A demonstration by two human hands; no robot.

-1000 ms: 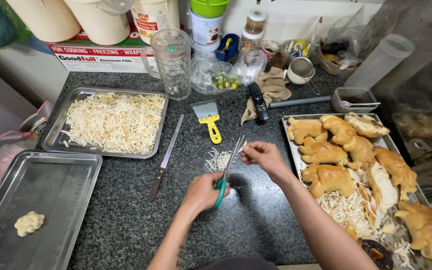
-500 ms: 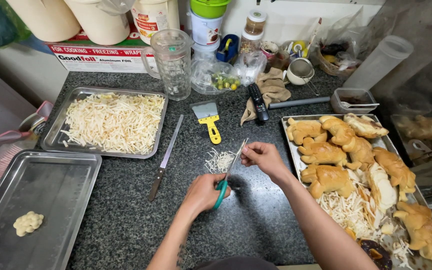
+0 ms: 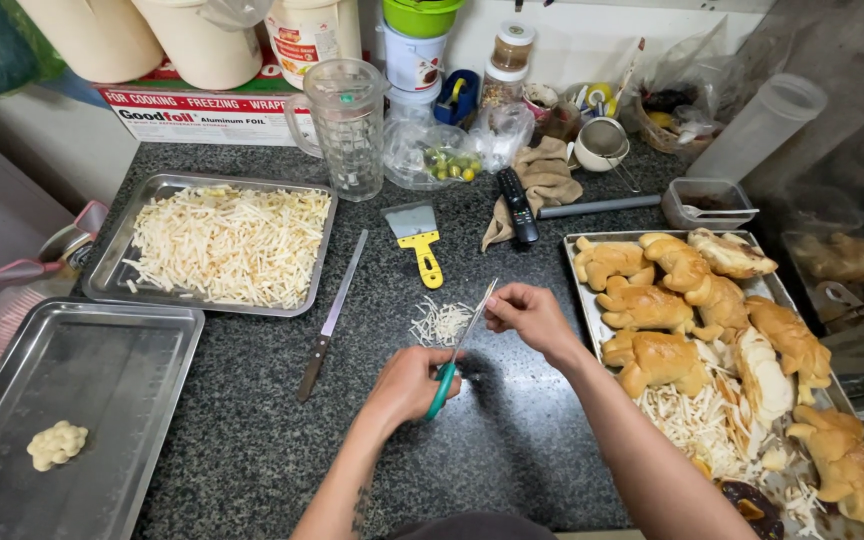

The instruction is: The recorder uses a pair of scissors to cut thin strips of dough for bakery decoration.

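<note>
Palm-down, the left hand (image 3: 407, 383) grips green-handled scissors (image 3: 460, 348), while the right hand (image 3: 527, 312) pinches their blade tip.

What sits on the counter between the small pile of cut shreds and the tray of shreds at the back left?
Only the long knife lies on the counter between the small pile of shreds and the filled tray; the yellow-handled scraper sits off the line, further back.

Scissors (image 3: 457, 350) held between both hands, shred pile (image 3: 440, 322) just behind; knife (image 3: 332, 315) left, pastry tray (image 3: 586, 300) right.
</note>
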